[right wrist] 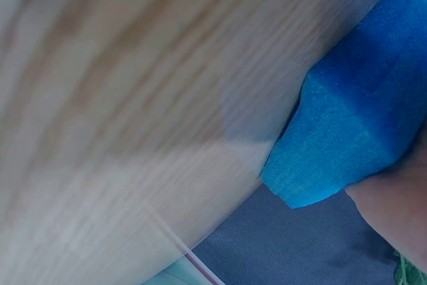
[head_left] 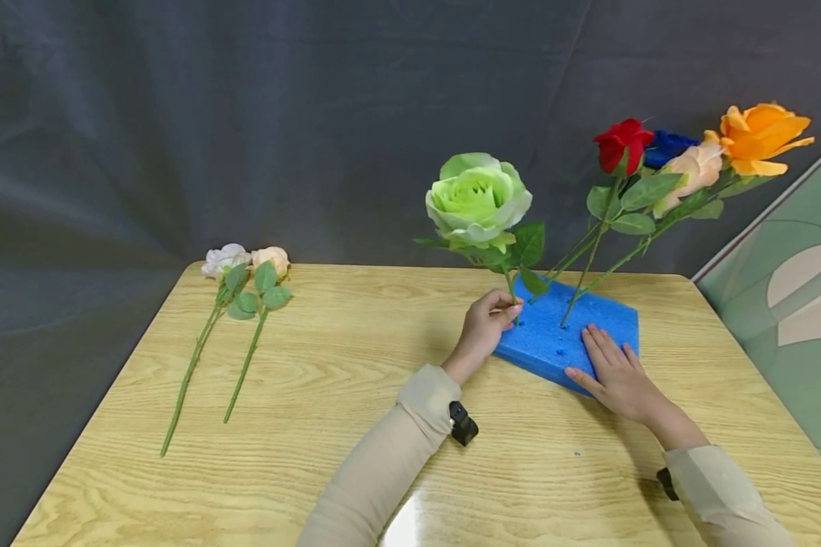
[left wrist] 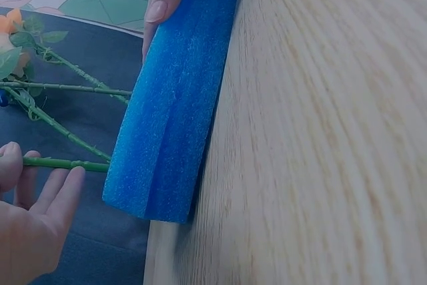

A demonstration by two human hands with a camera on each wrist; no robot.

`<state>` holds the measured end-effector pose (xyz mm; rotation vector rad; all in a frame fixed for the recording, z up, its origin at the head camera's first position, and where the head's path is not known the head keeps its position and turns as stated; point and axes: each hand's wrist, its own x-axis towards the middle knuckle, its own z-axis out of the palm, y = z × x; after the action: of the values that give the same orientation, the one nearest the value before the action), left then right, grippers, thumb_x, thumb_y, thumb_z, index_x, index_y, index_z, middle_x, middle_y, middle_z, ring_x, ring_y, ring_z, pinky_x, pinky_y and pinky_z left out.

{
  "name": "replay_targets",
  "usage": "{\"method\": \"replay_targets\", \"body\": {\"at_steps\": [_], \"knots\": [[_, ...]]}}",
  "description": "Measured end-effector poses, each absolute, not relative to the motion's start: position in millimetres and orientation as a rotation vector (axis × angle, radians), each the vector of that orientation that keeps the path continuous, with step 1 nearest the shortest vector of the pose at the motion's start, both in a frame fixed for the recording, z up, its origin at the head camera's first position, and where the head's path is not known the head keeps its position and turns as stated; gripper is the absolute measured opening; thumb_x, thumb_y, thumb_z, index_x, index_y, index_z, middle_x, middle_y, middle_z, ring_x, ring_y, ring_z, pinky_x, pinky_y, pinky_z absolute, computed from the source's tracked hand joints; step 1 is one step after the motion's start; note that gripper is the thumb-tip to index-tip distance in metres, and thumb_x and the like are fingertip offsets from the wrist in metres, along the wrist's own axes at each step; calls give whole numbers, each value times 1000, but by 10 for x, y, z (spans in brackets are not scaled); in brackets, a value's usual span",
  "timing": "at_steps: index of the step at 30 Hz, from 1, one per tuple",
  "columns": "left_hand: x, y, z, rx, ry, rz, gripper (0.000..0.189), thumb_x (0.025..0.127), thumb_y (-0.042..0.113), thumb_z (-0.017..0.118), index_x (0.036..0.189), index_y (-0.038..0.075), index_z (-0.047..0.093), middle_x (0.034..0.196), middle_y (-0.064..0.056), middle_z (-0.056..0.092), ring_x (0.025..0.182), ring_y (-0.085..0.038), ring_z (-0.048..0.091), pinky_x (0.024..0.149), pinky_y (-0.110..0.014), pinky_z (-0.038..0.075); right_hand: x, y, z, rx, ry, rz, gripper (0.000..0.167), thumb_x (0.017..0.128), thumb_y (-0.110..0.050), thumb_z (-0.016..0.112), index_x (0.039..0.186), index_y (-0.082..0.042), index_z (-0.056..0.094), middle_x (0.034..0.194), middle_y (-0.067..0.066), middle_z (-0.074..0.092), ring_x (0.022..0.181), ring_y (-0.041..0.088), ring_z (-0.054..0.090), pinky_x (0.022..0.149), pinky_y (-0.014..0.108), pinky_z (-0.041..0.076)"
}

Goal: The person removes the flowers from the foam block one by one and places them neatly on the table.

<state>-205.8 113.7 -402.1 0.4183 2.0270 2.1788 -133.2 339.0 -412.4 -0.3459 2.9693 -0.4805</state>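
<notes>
My left hand [head_left: 487, 323] pinches the green stem [left wrist: 63, 163] of a large light-green artificial rose [head_left: 477, 199] low down, close over the left part of a blue foam block [head_left: 543, 346]. The stem's lower end meets the block's top face. With fingers spread, my right hand [head_left: 619, 380] rests flat on the block's near right part; in the right wrist view only a bit of that hand [right wrist: 397, 211] shows beside the foam. A red rose [head_left: 622, 144], a blue rose [head_left: 667, 148], a peach rose [head_left: 694, 171] and an orange flower [head_left: 762, 140] stand in the block, leaning right.
On the wooden table [head_left: 328, 471], to the left, lie a white rose [head_left: 226, 260] and a peach rose [head_left: 271, 260] with their stems toward me. A dark cloth [head_left: 315, 114] hangs behind the table. A patterned panel [head_left: 800, 304] stands at the right.
</notes>
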Motion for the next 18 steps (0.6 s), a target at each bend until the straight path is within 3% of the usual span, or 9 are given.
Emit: {"method": "replay_targets", "body": {"at_steps": [18], "knots": [[-2080,1164,-3992,312,1942,2283,16,94,7,58,105,-5,62,109,-22,63,106,-37,63,85,-25,57,-1343,3380,-4119,-321,2943,-482,83,100,-47,43,151,6,5,157,31,3,144,50,3,111,71,1]]}}
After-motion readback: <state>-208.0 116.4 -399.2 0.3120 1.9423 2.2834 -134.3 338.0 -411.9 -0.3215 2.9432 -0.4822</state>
